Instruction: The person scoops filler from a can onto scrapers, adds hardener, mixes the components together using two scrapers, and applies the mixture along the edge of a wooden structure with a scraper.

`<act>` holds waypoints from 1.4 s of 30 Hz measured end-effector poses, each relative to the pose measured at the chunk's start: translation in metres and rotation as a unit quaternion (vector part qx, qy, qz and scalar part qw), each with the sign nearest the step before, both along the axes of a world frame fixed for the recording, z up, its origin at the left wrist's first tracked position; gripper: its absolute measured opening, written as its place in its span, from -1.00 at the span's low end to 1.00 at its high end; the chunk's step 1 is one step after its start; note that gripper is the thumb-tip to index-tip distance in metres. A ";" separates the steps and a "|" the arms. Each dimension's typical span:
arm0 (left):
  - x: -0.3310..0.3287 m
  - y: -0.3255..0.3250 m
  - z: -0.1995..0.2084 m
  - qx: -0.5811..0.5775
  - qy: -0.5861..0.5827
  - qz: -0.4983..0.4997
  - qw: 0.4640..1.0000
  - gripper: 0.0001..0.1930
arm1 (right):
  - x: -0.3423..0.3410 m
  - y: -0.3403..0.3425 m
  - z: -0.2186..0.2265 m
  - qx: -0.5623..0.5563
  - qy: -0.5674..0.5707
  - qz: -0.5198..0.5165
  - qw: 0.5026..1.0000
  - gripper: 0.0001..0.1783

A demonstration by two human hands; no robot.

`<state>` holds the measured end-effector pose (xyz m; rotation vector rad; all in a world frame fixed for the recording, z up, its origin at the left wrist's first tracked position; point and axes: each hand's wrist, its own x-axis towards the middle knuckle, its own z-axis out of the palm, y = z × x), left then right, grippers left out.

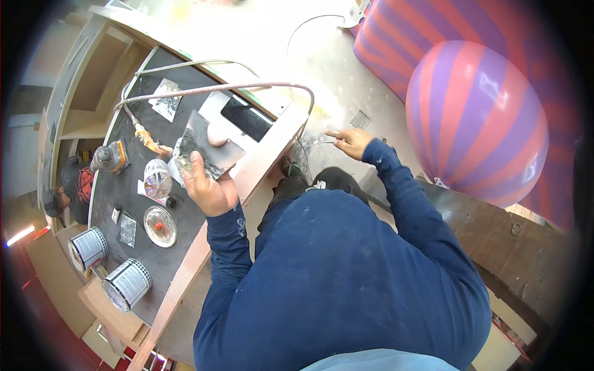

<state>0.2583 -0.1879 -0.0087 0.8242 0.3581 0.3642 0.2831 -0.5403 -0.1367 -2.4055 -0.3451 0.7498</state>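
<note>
My left hand (211, 193) is closed on a flat, smeared square plate (201, 148), its thumb lying on top. A lump of pinkish paste (218, 133) sits on this plate. Out to the right, my right hand (352, 144) pinches a thin, dark blade-like piece (328, 142), seen almost edge-on; its full shape is hidden. Just beyond that hand lies a small square piece (360, 119). A large balloon (476, 123) with red and purple stripes stands to the right of my right hand, apart from it.
The dark workbench (130, 204) on the left bears two tins (127, 285), a round lid (160, 226) with red paste, a clear container (157, 179), a phone-like black slab (246, 117) and a hose (216, 89). A striped surface (396, 37) rises behind the balloon.
</note>
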 end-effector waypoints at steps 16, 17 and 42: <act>-0.035 -0.026 0.013 0.097 0.025 0.199 0.975 -0.49 | 0.203 0.011 -0.058 -0.122 -0.054 0.163 0.977 -0.17; -0.038 -0.035 0.013 0.096 0.029 0.221 0.970 -0.48 | 0.221 0.012 -0.052 -0.102 -0.070 0.164 0.979 -0.16; 0.008 -0.254 0.005 0.383 0.243 0.290 0.843 -0.71 | 0.163 -0.019 0.101 0.417 -0.262 0.327 0.807 -0.38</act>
